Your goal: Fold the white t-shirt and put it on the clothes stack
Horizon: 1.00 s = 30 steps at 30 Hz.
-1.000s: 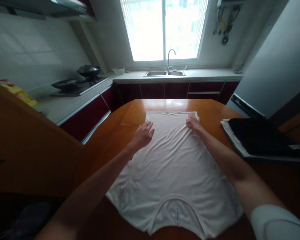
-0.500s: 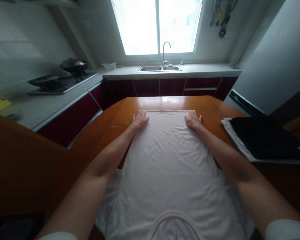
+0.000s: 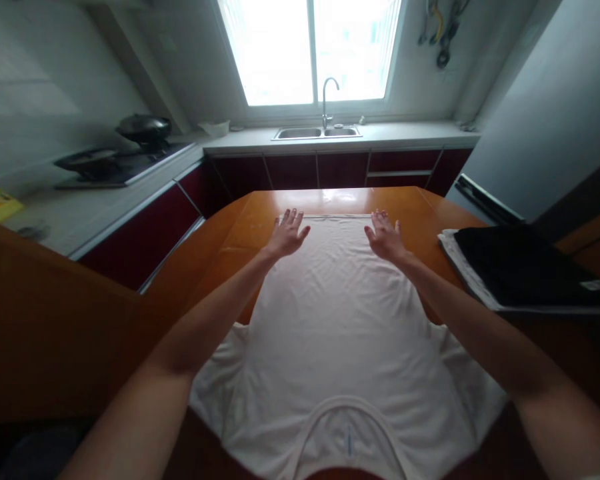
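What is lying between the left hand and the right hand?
In the head view, the white shirt, its hem end, lies between left hand and right hand.

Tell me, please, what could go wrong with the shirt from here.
Creases show in the shirt near its far hem; if the left hand or right hand drags there, they might bunch. The right forearm passes beside the folded pile, so a wide swing could perhaps knock it askew.

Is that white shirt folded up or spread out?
Spread out. The shirt lies flat on the table, with sleeves out at both sides and its neck hole at the near end.
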{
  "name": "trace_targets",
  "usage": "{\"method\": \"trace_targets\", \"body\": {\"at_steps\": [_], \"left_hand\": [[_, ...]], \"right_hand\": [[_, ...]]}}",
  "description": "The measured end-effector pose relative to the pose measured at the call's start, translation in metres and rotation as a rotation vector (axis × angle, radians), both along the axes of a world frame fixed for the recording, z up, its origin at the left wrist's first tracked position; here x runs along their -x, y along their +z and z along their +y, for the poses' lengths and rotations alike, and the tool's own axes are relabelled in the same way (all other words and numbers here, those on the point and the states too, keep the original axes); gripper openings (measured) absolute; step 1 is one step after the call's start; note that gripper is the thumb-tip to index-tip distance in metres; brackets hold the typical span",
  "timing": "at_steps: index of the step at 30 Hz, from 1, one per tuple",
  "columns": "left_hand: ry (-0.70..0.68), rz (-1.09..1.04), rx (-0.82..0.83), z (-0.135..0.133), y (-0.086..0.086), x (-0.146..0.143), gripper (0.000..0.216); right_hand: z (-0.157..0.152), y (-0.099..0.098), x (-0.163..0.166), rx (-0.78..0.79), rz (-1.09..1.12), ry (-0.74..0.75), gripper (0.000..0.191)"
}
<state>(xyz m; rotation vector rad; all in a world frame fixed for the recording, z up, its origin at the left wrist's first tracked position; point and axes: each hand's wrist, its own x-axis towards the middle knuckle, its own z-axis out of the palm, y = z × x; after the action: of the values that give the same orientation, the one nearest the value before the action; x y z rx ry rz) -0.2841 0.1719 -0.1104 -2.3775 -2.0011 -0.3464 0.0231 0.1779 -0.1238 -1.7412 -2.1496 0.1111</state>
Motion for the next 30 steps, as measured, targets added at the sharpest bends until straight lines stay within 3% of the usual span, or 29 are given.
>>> {"method": "trace_targets", "body": {"at_steps": [4, 8, 12, 17, 26, 30], "left_hand": [[-0.188, 0.044, 0.095, -0.129, 0.012, -0.020, 0.066], [-0.382, 0.059, 0.229, -0.258, 0.003, -0.028, 0.060], [-0.376, -0.039, 0.193, -0.333, -0.020, -0.033, 0.061], [-0.353, -0.105, 0.184, -0.365, -0.036, -0.038, 0.064], [-0.331, -0.097, 0.181, -0.387, -0.033, -0.051, 0.066], [-0.204, -0.198, 0.059, -0.376, -0.028, -0.041, 0.062]], "right_hand": [[-0.116, 0.009, 0.000, -0.004, -0.021, 0.224, 0.061], [-0.231, -0.005, -0.012, 0.113, -0.074, 0.406, 0.056], [-0.308, -0.029, -0.023, 0.111, -0.061, 0.431, 0.057], [-0.342, -0.040, -0.026, 0.061, -0.045, 0.427, 0.059], [-0.355, -0.041, -0.015, 0.067, -0.037, 0.470, 0.057], [-0.344, -0.030, -0.008, 0.013, 0.008, 0.416, 0.054]]}}
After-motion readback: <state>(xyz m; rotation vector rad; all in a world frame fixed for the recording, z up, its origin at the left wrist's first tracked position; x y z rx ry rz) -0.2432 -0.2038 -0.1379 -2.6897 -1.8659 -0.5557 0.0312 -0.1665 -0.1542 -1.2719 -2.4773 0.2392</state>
